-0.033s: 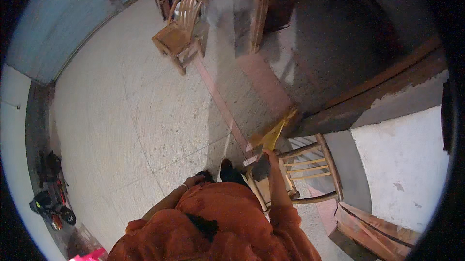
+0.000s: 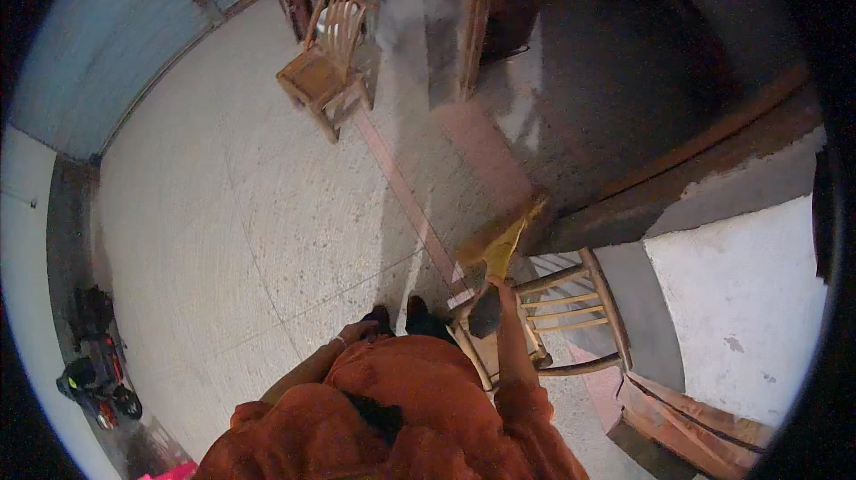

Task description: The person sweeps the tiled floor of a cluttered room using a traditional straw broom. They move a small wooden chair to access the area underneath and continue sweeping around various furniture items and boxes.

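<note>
The left hand (image 2: 352, 335) hangs by the hip, fingers loosely curled on nothing. The right hand (image 2: 499, 288) is clamped on a yellow cloth (image 2: 501, 253), held above the near chair (image 2: 553, 320). Farther off, a second chair (image 2: 330, 61) stands on the floor (image 2: 223, 195).

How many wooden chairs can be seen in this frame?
2. One wooden chair stands on the floor far ahead, upper left. The second chair is beside the person, below the right hand, which holds a yellow cloth. Others may be hidden.
</note>
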{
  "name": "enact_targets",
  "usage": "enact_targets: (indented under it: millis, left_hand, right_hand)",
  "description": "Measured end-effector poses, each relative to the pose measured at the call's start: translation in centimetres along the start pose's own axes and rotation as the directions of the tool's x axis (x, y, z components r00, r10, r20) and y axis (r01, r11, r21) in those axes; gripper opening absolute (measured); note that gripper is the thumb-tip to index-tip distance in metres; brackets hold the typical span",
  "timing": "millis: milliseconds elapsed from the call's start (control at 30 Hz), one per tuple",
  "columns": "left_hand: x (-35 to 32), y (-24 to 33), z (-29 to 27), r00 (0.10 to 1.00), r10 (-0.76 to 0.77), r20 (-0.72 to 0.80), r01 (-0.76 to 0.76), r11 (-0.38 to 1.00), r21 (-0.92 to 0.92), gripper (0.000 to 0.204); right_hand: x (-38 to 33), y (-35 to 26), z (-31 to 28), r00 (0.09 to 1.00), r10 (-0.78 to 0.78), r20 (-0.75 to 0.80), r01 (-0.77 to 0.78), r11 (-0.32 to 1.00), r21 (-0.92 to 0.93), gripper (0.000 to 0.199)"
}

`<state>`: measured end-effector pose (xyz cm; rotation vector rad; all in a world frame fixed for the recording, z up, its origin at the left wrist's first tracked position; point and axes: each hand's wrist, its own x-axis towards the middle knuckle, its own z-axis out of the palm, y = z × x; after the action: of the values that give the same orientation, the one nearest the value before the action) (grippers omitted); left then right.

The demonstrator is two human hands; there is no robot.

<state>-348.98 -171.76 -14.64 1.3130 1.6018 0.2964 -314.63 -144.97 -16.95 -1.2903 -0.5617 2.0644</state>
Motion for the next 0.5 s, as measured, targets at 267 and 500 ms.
enact_targets:
  millis: [267, 500]
  left_hand:
    - [12.7, 9.8, -13.7, 0.989, 0.127, 0.07, -0.135, 0.984, 0.12, 0.043]
    - [27.5, 14.2, -23.8, 0.971, 0.132, 0.198, -0.159, 0.979, 0.126, 0.042]
  right_hand:
    - [-0.7, -5.3, 3.3, 0.899, -0.346, -0.269, 0.207, 0.876, -0.436, 0.031]
    - [7.0, -7.3, 1.9, 0.982, -0.128, -0.137, 0.119, 0.99, -0.075, 0.029]
